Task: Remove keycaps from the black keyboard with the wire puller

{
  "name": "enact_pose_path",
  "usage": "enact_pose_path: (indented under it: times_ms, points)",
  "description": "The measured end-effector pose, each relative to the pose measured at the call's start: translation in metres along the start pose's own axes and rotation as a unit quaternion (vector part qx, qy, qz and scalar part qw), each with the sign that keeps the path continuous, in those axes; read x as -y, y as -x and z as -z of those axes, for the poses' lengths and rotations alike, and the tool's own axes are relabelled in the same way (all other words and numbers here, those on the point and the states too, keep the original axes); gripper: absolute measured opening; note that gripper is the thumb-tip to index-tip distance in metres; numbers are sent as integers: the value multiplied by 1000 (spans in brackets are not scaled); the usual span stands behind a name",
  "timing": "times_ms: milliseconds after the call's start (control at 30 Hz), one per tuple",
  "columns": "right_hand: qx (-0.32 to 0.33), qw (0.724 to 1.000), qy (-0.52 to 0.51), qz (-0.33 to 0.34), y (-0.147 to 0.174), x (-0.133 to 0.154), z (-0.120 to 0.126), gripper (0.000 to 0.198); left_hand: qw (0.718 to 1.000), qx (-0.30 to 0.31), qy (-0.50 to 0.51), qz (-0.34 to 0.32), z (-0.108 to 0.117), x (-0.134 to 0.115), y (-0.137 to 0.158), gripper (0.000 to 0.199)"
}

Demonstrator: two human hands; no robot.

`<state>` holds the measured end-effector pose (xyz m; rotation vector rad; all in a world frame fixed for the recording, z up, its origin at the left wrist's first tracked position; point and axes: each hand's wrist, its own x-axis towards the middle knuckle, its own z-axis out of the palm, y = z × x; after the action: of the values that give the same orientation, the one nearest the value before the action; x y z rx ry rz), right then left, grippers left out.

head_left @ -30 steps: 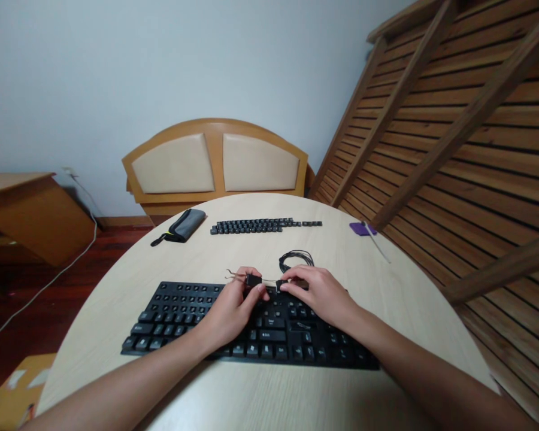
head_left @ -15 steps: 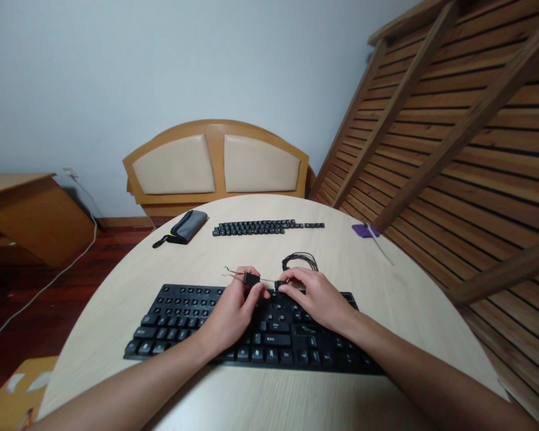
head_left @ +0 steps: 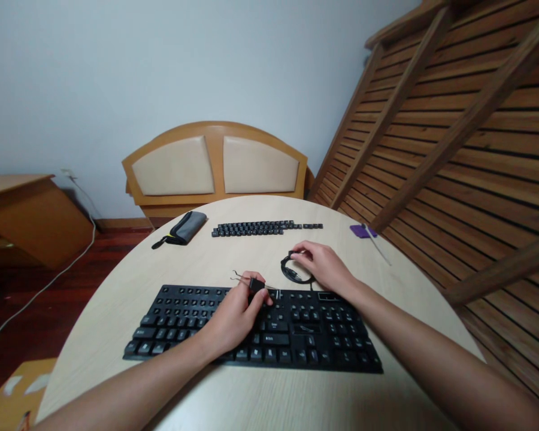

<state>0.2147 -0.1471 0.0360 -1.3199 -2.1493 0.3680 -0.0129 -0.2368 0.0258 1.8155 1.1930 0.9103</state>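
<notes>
A black keyboard [head_left: 305, 347] lies across the near part of the table, with many keycaps gone from its upper left rows. My left hand [head_left: 240, 305] rests over its upper middle, closed around a keycap puller [head_left: 256, 285] with a black handle and thin wire ends. Beyond the keyboard, my right hand [head_left: 321, 263] is above the coiled black cable [head_left: 291, 274]. Its thumb and fingers pinch a small dark keycap [head_left: 291, 254]. Farther back, loose keycaps [head_left: 251, 228] stand in rows on the table.
A grey and black zip pouch [head_left: 186, 228] lies at the back left of the round table [head_left: 139, 263]. At the back right are a purple cloth [head_left: 362, 231] and a thin brush-like stick [head_left: 379, 246]. Wooden slats [head_left: 453, 131] lean on the right.
My right hand has moved away from the keyboard, forward and slightly right, carrying the keycap over the cable. My left hand with the puller has shifted slightly right.
</notes>
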Motion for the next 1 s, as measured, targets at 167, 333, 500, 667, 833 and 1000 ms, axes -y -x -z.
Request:
enact_pose_path:
  times_ms: [167, 333, 500, 667, 833, 1000]
  points:
    - [-1, 994, 105, -30, -39, -33, -1, 19, 1000, 9, -20, 4, 1, 0, 1, 13]
    - [12, 988, 149, -46, -70, -47, -11, 20, 1000, 14, -22, 2, 2, -1, 2, 13]
    - [28, 982, 181, -54, -86, -54, -24, 19, 1000, 21, -19, 6, 1, 1, 2, 14]
    - [21, 978, 201, -46, -89, -57, -31, 19, 1000, 22, -21, 3, 2, 2, 1, 14]
    - [7, 975, 217, -44, -90, -57, -38, 21, 999, 23, -21, 5, 1, 3, 2, 14]
    - [-6, 973, 224, -55, -90, -57, -44, 21, 1000, 23, -13, 1, 0, 4, 1, 13]
